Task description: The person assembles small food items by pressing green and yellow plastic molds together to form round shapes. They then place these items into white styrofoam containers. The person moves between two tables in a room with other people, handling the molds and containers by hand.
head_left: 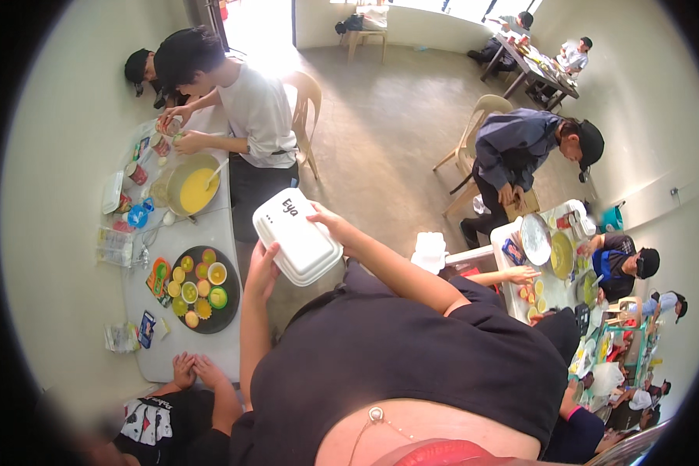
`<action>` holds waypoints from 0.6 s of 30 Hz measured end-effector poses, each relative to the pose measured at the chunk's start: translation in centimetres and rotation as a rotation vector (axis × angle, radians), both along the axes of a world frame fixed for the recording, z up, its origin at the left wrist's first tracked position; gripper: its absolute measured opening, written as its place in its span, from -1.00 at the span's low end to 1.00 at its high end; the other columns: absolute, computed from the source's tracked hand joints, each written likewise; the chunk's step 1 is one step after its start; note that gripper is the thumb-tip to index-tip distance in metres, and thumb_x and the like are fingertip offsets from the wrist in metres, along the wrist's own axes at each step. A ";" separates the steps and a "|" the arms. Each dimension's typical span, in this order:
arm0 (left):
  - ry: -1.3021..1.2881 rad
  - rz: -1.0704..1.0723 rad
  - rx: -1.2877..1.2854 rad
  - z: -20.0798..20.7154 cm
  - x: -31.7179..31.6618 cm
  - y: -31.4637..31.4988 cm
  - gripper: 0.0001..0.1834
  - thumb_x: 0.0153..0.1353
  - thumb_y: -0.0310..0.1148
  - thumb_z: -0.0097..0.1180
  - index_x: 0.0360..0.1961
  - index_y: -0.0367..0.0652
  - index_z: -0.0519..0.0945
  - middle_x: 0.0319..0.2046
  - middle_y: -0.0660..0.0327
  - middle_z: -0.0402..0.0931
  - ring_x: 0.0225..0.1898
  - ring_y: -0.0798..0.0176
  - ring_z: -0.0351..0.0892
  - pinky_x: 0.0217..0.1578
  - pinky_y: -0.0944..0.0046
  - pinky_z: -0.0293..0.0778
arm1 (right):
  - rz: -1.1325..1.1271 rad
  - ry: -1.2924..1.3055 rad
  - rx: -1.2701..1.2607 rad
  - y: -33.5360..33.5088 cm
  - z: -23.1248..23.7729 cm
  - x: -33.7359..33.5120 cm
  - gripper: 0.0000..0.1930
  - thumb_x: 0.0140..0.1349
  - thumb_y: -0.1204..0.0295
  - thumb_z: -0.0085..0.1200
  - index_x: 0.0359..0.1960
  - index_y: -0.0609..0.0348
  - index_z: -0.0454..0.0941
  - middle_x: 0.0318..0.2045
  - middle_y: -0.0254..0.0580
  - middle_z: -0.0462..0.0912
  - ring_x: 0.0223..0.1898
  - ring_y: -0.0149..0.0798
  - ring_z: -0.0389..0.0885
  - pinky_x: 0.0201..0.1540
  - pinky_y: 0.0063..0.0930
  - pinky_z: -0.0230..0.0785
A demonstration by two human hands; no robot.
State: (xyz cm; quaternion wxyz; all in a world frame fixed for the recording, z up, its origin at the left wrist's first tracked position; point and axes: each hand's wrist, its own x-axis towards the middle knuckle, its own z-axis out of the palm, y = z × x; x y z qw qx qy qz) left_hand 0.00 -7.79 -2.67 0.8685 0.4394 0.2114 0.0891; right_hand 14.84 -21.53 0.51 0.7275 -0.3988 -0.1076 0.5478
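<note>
A closed white foam takeout box (301,247) with dark handwriting on its lid is held up in front of my body. My left hand (262,268) grips its lower left edge, fingers along the side. At the upper right edge, my right hand (330,224) holds it with the fingertips on the lid. What lies inside the box is hidden. Left of it, on the white table (159,361), stands a dark round tray (229,311) with several small cupcakes in coloured cups.
On the left table are a large bowl of yellow batter (196,186), cups and packets, with a person in white (256,116) beside it. Another person (520,147) leans over the right table. More white foam boxes (429,252) sit ahead, right of me. Plastic chairs (305,116) stand around.
</note>
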 end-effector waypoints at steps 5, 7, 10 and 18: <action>-0.030 -0.061 -0.062 0.9 -0.1 -1.5 -0.37 0.19 -0.31 0.10 0.21 -0.23 0.12 0.04 0.10 0.33 0.02 0.23 0.44 -0.05 0.21 0.49 | -0.006 0.003 -0.009 -2.5 0.2 -0.3 -0.36 0.16 0.42 -0.03 0.29 0.11 0.01 0.11 -0.12 0.32 0.07 -0.28 0.43 0.07 -0.42 0.37; -0.060 -0.060 -0.063 0.8 -0.5 -2.1 -0.40 0.21 -0.29 0.08 0.20 -0.21 0.13 0.04 0.12 0.35 -0.01 0.24 0.47 -0.07 0.21 0.51 | 0.009 -0.033 -0.015 -3.2 0.6 -0.6 -0.34 0.15 0.44 -0.01 0.29 0.11 0.00 0.11 -0.12 0.32 0.07 -0.28 0.42 0.07 -0.42 0.37; -0.079 -0.067 -0.071 0.4 -1.2 -2.6 -0.41 0.22 -0.30 0.07 0.20 -0.19 0.13 0.04 0.13 0.36 -0.02 0.24 0.49 -0.09 0.21 0.53 | 0.036 -0.061 -0.002 -3.9 1.0 -0.8 -0.33 0.14 0.46 0.00 0.29 0.11 0.01 0.11 -0.12 0.33 0.08 -0.28 0.42 0.07 -0.41 0.36; -0.083 -0.044 -0.073 0.8 -2.4 -3.4 -0.37 0.15 -0.34 0.07 0.22 -0.19 0.12 0.04 0.13 0.34 -0.03 0.24 0.49 -0.12 0.21 0.54 | 0.083 -0.033 0.009 -4.0 0.7 -0.8 -0.33 0.11 0.48 0.00 0.28 0.12 0.02 0.10 -0.10 0.34 0.06 -0.27 0.44 0.09 -0.40 0.35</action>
